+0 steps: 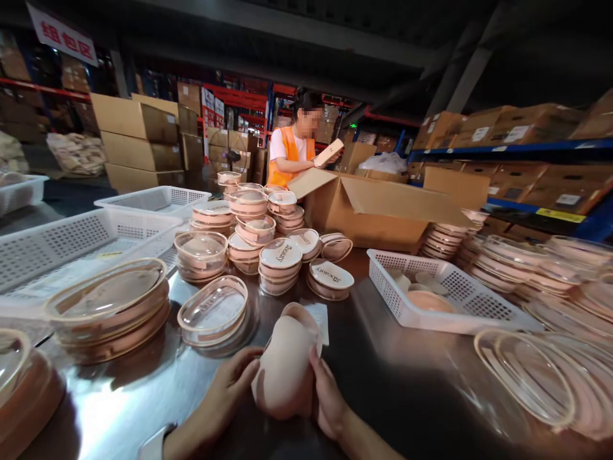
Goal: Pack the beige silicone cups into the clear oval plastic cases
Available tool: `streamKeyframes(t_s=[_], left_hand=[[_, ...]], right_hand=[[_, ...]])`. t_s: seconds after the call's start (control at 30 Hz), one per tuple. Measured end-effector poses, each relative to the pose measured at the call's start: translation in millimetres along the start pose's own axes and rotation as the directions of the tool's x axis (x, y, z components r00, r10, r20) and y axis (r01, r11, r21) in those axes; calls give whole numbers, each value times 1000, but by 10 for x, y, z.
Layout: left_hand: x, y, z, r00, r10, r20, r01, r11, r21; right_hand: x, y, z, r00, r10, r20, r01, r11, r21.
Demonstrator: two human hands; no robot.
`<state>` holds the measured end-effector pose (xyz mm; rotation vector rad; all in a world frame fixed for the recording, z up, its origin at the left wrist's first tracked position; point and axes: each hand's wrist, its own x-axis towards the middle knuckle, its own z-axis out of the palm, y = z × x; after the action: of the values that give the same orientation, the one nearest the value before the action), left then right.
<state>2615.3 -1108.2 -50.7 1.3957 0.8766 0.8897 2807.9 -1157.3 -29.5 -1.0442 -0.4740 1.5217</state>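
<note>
Between my two hands is a pair of beige moulded bra cups, one lying partly behind the other, low over the dark metal table. My left hand grips the left edge with thumb and bent fingers. On the other side my right hand is closed round the right edge, its thumb lying up along the cup. A small pale paper sheet shows just behind the cups. Nearest on the left stands an oval clear-lidded case; a lettered oval case lies farther back.
Stacks of oval cases stand at left and centre. A white basket with cups is at right, beside loose clear lids. White baskets line the left. Behind are an open carton and a person in an orange vest.
</note>
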Motion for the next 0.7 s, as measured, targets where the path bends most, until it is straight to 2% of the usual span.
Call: streamKeyframes(t_s=[0.13,0.23,0.33,0.4,0.5,0.57,0.63,0.67,0.7], left_hand=[[35,-118,43,999,8,-37,-15,984,-175],[43,-75,45,1000,-20,2,19,943,-331],[37,51,-4,999,-21,38,34,913,-407],[36,137,-56,1000,-17,-23,4,890,-455],[42,271,-146,982,-65,-178,-44,835,-548],[39,372,-204,962,-132,-237,-34,808,-588],[21,455,-249,946,-201,-255,9,800,-600],[7,477,-262,938,-234,-256,36,799,-600],[-9,481,-264,932,-267,-246,71,799,-597]], right_hand=[[-11,-5,-43,992,17,128,-13,999,-35],[-16,-9,-68,971,-64,228,97,986,-134],[7,-25,-47,964,-142,223,192,956,-222],[53,-56,-35,959,-199,202,243,943,-226],[171,-144,-84,949,-305,83,316,930,-188],[246,-217,-149,926,-365,-97,346,923,-169],[275,-265,-200,854,-437,-283,398,898,-188],[265,-267,-210,812,-483,-328,435,875,-212],[239,-250,-208,793,-520,-318,465,853,-238]])
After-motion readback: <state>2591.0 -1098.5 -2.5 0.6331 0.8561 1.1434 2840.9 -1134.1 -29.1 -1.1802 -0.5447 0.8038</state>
